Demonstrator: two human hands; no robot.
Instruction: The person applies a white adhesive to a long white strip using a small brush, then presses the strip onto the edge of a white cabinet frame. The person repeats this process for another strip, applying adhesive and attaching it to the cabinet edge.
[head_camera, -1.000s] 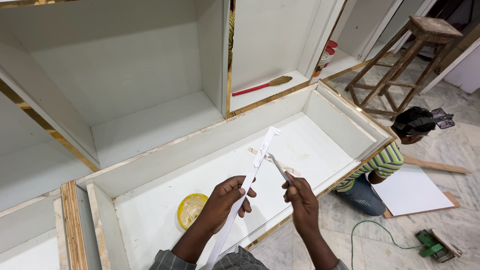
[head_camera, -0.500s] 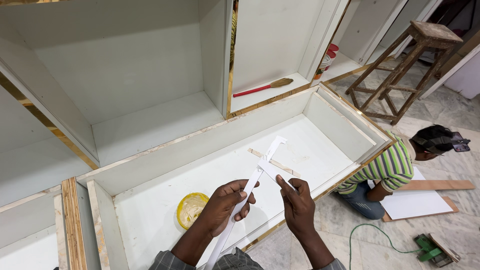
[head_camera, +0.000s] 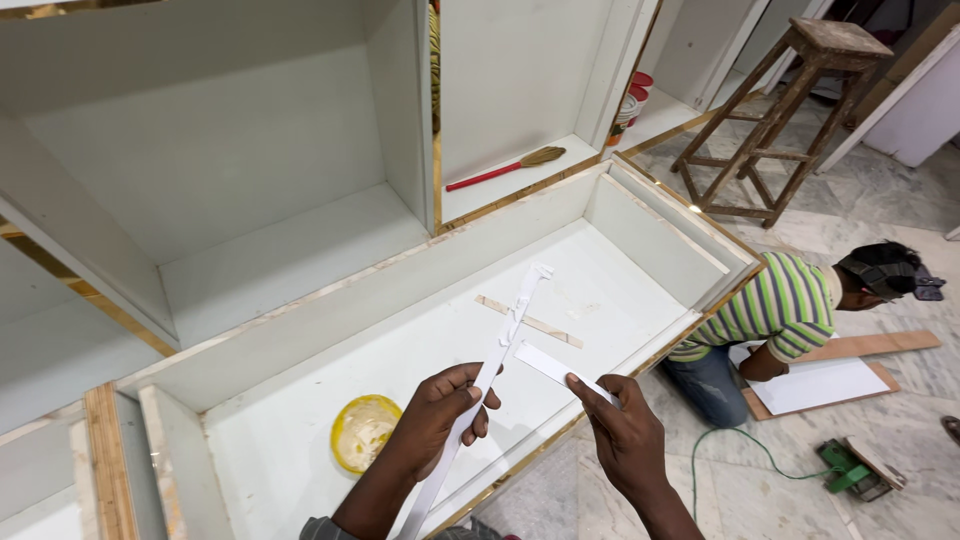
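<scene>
White strip: long thin white laminate edging strip (head_camera: 478, 400), running from bottom centre up to mid-frame, gripped in my left hand (head_camera: 440, 415), fingers curled shut around it.
Short piece: small flat white offcut (head_camera: 555, 368), pinched between thumb and fingers of my right hand (head_camera: 625, 435), just right of centre.
Change: half a second ago both hands sat close on the one strip; now the offcut stands apart, angled off to the right.
Meaning: I judge the end has been split or peeled away.
Below: open white laminated cabinet box (head_camera: 650, 235) with a round yellow dish of glue (head_camera: 365, 432), lower left.
Hidden: strip's lower end cut off at the bottom edge; whether offcut and strip touch, I cannot tell.
Nearby: person in a green striped shirt (head_camera: 775, 310), right, kneeling.
</scene>
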